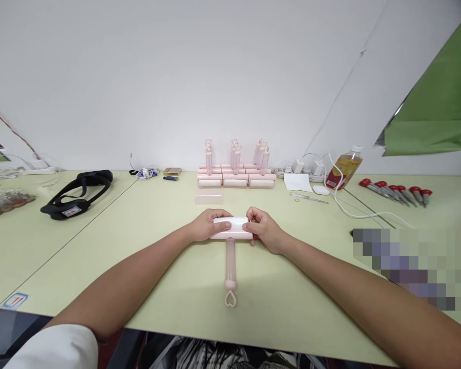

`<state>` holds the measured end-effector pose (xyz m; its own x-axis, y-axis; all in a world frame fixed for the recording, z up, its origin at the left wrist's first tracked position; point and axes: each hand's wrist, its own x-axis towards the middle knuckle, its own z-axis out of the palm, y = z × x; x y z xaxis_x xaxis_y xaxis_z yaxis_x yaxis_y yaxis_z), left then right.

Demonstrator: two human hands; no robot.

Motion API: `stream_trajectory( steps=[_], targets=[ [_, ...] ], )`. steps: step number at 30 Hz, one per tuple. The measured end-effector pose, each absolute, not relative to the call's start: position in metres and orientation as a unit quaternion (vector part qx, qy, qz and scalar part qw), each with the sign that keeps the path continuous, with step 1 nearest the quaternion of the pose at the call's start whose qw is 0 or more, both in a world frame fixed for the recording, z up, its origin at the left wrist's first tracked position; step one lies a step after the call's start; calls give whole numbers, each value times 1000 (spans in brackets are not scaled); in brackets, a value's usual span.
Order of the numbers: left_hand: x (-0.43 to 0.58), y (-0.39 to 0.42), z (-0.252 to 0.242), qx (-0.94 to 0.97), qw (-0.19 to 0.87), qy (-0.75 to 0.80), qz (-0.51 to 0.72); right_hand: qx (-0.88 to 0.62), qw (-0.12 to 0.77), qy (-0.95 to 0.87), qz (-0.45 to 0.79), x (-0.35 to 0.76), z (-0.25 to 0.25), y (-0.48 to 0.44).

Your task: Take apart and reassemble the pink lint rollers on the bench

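Observation:
A pink lint roller with a white roll [236, 223] lies in front of me, its clear pink handle [231, 261] pointing toward me and ending in a heart-shaped loop. My left hand [211, 224] is wrapped round the roller's left end, thumb on the white roll. At the right end, my right hand [264, 229] grips with its thumb on the roll and its fingers bent at the end piece. A small pink part shows beneath the right fingers, partly hidden. Beyond my hands lies a clear pink cover [209, 196].
Several similar rollers [235, 180] stand in rows by the wall. Black headgear [77, 195] is at left. On the right are a bottle [344, 168], white cables, a paper sheet [297, 182], tweezers [309, 198], red-capped tools [395, 191] and a pixelated object [407, 269].

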<state>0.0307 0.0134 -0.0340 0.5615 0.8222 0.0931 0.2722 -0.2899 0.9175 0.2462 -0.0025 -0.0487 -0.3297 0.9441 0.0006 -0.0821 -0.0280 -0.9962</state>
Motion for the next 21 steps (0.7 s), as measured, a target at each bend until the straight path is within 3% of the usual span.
stream_trajectory(
  steps=[21],
  targets=[
    [39,14,-40,712,491,376,334,-424,483,-550,534,243,-48,-1]
  ],
)
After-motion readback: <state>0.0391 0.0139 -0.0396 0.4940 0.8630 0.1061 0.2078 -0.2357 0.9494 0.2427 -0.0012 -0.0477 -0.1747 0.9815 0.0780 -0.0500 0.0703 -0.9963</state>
